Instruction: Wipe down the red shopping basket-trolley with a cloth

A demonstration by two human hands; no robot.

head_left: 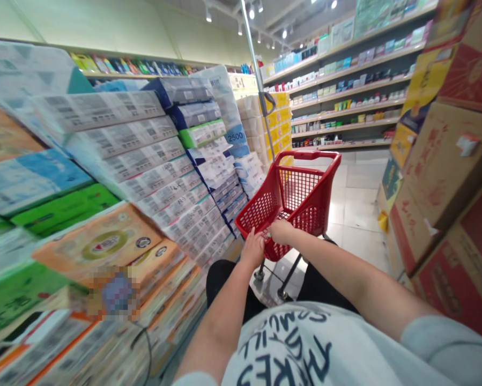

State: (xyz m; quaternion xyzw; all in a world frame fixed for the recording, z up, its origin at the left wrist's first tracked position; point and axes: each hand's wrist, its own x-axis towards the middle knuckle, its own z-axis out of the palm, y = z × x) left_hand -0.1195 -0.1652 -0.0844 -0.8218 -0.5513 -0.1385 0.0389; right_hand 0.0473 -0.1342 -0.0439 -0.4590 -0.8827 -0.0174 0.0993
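Observation:
A small red plastic shopping cart [305,214] with perforated sides stands right in front of my body, and no goods show inside it. My left hand [252,248] is closed on its near rim, by the left corner. Close beside it, my right hand [281,231] is curled into a fist over the same near edge. A small pale spot shows between the two hands, too small to name. The undersides of both hands' fingers are hidden. Dark cart legs with casters [283,294] reach the floor below.
Stacked tissue packs [144,145] line the left side, with orange packs [116,241] nearest. Cardboard cartons [445,166] are piled on the right. A metal pole [252,37] rises behind the cart. Product shelves [345,96] stand at the back, beyond the pale tiled floor [355,198].

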